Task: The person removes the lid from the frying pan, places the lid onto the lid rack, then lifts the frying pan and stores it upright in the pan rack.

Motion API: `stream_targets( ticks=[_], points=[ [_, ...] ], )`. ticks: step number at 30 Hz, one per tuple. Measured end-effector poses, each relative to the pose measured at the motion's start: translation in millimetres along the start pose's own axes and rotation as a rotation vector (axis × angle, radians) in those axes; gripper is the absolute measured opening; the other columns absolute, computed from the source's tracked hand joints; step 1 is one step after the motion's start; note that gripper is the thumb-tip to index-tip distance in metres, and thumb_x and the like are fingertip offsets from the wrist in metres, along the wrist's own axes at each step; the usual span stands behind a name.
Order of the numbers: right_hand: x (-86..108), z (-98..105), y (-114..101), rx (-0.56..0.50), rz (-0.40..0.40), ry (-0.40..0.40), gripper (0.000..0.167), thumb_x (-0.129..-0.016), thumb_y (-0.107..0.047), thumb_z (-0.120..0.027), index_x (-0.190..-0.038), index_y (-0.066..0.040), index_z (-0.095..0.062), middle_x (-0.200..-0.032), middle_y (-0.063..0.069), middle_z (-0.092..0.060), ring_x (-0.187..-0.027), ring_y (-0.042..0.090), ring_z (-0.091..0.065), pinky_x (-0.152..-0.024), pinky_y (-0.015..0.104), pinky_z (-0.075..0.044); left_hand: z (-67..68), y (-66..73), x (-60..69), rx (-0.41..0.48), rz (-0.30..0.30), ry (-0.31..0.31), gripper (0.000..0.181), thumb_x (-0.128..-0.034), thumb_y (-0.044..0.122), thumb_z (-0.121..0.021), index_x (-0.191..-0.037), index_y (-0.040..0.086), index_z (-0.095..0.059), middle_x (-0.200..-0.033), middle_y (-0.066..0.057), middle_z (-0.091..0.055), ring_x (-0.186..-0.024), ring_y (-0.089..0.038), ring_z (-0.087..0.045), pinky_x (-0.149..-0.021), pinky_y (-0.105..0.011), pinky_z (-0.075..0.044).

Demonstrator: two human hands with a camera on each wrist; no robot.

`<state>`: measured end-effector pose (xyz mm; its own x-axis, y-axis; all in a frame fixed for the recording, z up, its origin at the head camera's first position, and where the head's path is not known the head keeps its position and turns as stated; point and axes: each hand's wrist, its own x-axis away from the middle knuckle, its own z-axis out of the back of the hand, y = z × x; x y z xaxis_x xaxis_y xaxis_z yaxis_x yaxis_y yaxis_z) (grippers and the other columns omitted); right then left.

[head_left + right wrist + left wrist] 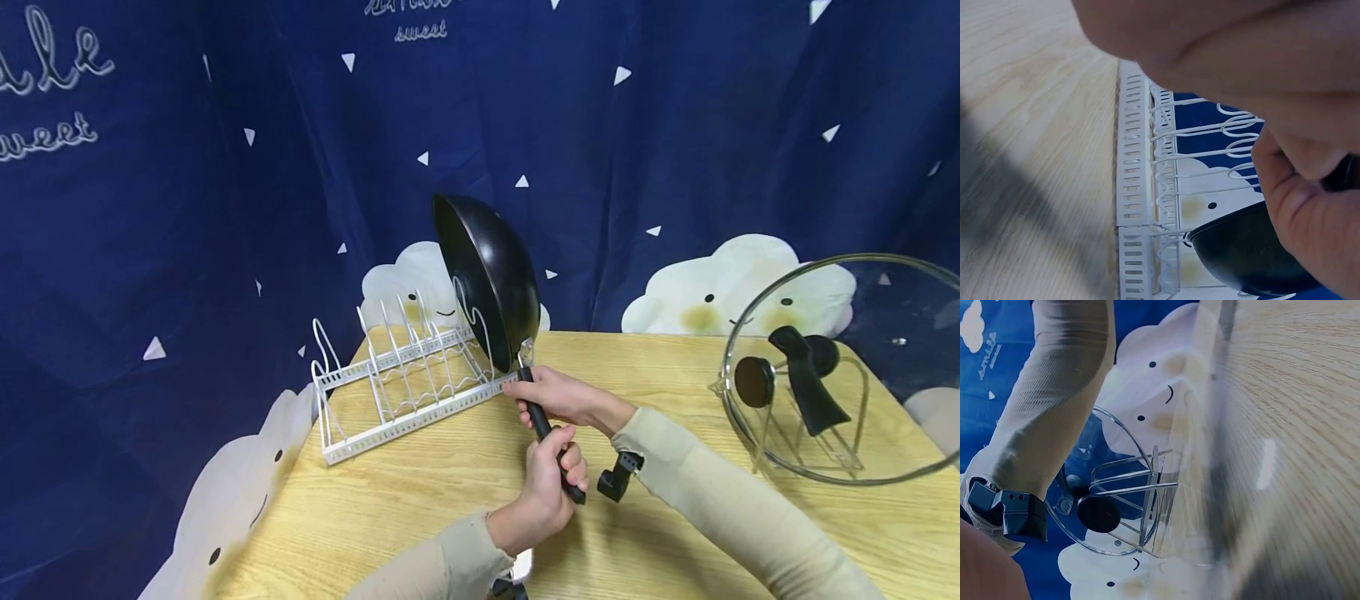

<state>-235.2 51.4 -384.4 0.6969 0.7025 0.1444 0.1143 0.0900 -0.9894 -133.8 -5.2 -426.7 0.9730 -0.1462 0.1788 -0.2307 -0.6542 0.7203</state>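
A black wok stands tilted on its side at the right end of a white wire rack, its hollow side facing left. Its black handle slants down toward me. My left hand grips the handle near its end. Closer to the pan, my right hand holds the same handle, with the thumb along it. In the right wrist view the wok shows beside the rack's slotted rail, partly covered by the right hand.
At the right of the wooden table a glass lid leans upright in a metal stand, with dark knobs and a black handle-like piece there. Behind hangs a dark blue curtain with clouds.
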Motion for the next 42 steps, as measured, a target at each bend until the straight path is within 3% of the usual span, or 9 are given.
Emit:
stream_targets(
  ticks=[11,19,34,42],
  points=[
    [-6.9,2,14,-0.004,0.004,-0.032,0.022,-0.096,-0.013,-0.050,-0.078,-0.003,-0.045,-0.062,0.001,-0.046,-0.052,0.008,-0.048,-0.048,0.020,-0.044,7.0,-6.6,-4.7,0.002,0.025,0.034,0.029,-0.0824,0.016,-0.050,-0.059,0.017,-0.033,-0.045,0.010,-0.026,-0.038,-0.003,-0.027,-0.038,-0.016,-0.029],
    [-9.5,3,25,-0.037,-0.046,-0.023,0.018,-0.096,-0.014,-0.051,-0.081,-0.006,-0.046,-0.063,0.001,-0.046,-0.053,0.009,-0.049,-0.049,0.021,-0.045,11.0,-12.3,-6.0,0.013,0.062,0.054,0.028,-0.0825,0.017,-0.050,-0.059,0.017,-0.035,-0.046,0.011,-0.027,-0.038,-0.002,-0.028,-0.039,-0.015,-0.030],
    [-15.5,12,19,-0.031,-0.082,-0.061,0.022,-0.097,-0.019,-0.051,-0.081,-0.005,-0.045,-0.064,0.001,-0.046,-0.054,0.009,-0.050,-0.050,0.022,-0.047,11.9,-10.6,-16.9,0.001,0.048,0.081,0.027,-0.0830,0.017,-0.053,-0.062,0.017,-0.036,-0.047,0.010,-0.028,-0.039,-0.003,-0.029,-0.040,-0.016,-0.031],
    [-22.4,19,21,-0.009,-0.105,-0.058,0.022,-0.097,-0.021,-0.052,-0.084,-0.005,-0.046,-0.064,0.002,-0.046,-0.053,0.009,-0.050,-0.052,0.023,-0.047,10.7,-11.6,-26.6,0.019,0.074,0.095,0.028,-0.0828,0.019,-0.053,-0.062,0.018,-0.035,-0.049,0.010,-0.029,-0.041,-0.003,-0.030,-0.042,-0.016,-0.032]
  ],
)
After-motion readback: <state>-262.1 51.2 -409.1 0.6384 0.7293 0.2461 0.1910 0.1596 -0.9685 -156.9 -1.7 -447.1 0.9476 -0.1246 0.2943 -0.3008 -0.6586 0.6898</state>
